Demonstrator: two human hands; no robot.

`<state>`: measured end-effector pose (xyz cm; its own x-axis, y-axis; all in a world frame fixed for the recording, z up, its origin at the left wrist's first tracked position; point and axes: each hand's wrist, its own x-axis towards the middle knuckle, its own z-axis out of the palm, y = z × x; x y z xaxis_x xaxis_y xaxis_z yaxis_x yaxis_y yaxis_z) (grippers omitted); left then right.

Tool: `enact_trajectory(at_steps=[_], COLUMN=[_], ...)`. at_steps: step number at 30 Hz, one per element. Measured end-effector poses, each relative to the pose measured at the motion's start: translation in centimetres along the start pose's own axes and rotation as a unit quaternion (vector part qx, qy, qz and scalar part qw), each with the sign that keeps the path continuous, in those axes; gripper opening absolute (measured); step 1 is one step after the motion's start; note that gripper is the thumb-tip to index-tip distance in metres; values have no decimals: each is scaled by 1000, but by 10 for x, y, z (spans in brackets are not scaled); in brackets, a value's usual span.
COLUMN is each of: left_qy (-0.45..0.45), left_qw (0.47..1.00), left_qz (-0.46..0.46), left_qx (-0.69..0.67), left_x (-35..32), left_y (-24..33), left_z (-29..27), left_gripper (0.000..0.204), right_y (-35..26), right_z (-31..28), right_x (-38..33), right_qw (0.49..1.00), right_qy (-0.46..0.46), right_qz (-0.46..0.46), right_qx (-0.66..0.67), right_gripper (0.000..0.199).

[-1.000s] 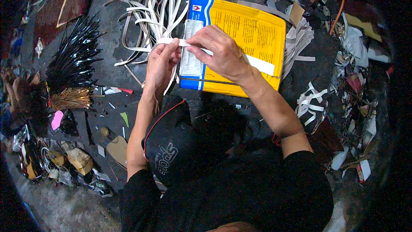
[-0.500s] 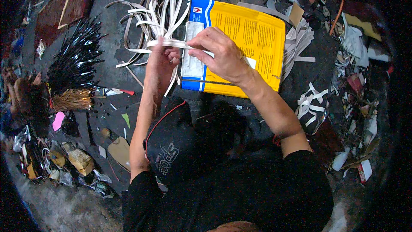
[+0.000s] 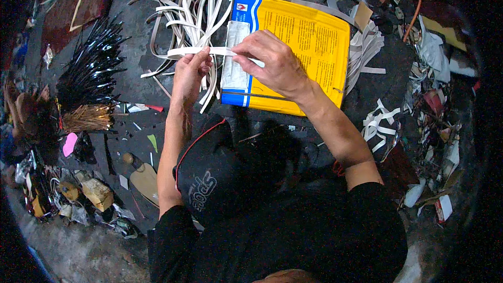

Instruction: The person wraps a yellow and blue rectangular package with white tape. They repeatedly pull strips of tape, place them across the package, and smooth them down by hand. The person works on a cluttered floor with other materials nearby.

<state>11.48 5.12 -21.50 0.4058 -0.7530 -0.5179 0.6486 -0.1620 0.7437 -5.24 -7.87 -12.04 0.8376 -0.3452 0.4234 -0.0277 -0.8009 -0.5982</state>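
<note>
A flat white strip [image 3: 219, 51] is stretched level between my two hands, its left end sticking out past my left thumb. My left hand [image 3: 192, 73] pinches it between thumb and fingers. To the right, my right hand [image 3: 271, 62] grips the same strip in its fingertips above a yellow and blue panel [image 3: 309, 47] with printed text. A pale, whitish patch [image 3: 237, 34] covers part of the panel's blue side. Behind my left hand lies a loose heap of long white strips [image 3: 186, 15], some with greyish undersides.
Flat grey-white strips [image 3: 367, 47] fan out at the panel's right edge, and short white offcuts [image 3: 381, 123] lie nearer. On the left are a bundle of shiny black strips [image 3: 89, 68] and some brown sticks [image 3: 91, 118]. Scraps [image 3: 435, 99] litter the right side.
My left hand, blurred before, is now still and pinching with its thumb on top of the strip. The strip's left end reaches farther left. My right hand has barely moved.
</note>
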Motion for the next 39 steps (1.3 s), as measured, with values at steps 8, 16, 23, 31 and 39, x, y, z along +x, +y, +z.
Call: enact_trajectory(at_steps=[8, 16, 23, 31, 39], left_qy=[18, 57, 58, 62, 56], left_qw=[1000, 998, 996, 998, 994], left_qz=[-1, 13, 26, 30, 37], left_qx=[10, 13, 55, -2, -84], left_x=[13, 13, 15, 22, 12], left_y=[-6, -4, -5, -10, 3], left_z=[-22, -32, -33, -54, -45], left_gripper=[22, 24, 23, 22, 17], right_y=[2, 5, 4, 4, 1], right_z=[9, 8, -1, -6, -8], right_x=[11, 7, 0, 2, -2], right_qw=[997, 997, 994, 996, 999], right_qy=[16, 9, 5, -15, -39], right_qz=[-66, -69, -77, -57, 16], right_qx=[-44, -44, -79, -65, -28], right_gripper=[13, 14, 17, 14, 16])
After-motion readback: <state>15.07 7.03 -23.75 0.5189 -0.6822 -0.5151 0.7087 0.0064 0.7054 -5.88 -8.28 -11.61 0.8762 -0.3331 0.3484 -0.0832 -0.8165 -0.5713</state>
